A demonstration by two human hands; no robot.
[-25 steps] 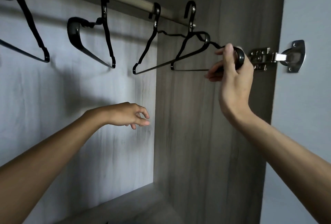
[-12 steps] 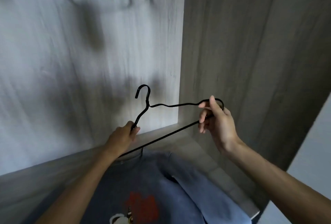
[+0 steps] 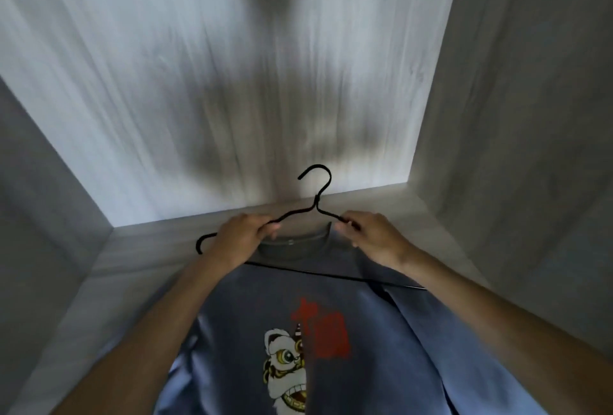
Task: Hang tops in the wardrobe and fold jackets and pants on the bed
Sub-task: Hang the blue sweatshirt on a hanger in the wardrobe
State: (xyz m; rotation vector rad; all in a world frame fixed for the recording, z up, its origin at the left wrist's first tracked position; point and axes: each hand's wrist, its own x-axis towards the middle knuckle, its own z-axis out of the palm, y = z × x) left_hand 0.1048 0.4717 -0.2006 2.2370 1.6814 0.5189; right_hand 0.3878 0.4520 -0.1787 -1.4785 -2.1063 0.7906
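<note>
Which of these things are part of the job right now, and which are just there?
Part of the job: thin black wire hanger, gripped by left hand and right hand; blue T-shirt with lion print, lying beneath.
Just there: pale wood-grain wardrobe floor and back panel.

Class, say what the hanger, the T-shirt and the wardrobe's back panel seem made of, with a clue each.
Hanger: likely coated metal wire, matte black, thin.
T-shirt: soft blue fabric, perhaps cotton; creases, ribbed collar.
Back panel: pale wood-grain board, probably laminate.

Both forearms extended forward, converging. Left hand (image 3: 243, 235) and right hand (image 3: 371, 235) level, near each other, each pinching the hanger (image 3: 316, 199), knuckles up.
</note>
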